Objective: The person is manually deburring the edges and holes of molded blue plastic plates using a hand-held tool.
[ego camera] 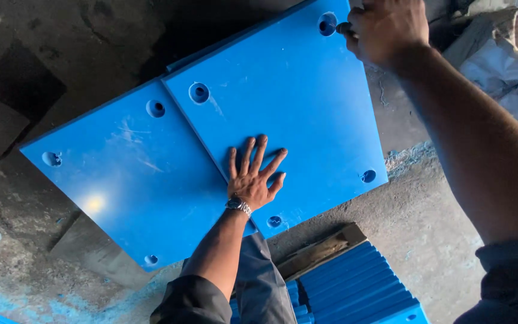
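Overhead, on a grimy grey concrete floor (427, 240) dusted with blue shavings: two blue plastic panels (307, 108) lying flat side by side, edges touching, long axes slanting from lower left up to upper right. Left hand (253, 177) spread open, palm pressed on the nearer panel beside the seam, wristwatch (238, 206) on. Right hand (385, 27) clenched around a small dark tool at a corner hole (327, 24). Below the left arm, stacked blue slabs (355, 288); right of the right hand, white sacks (511, 54).
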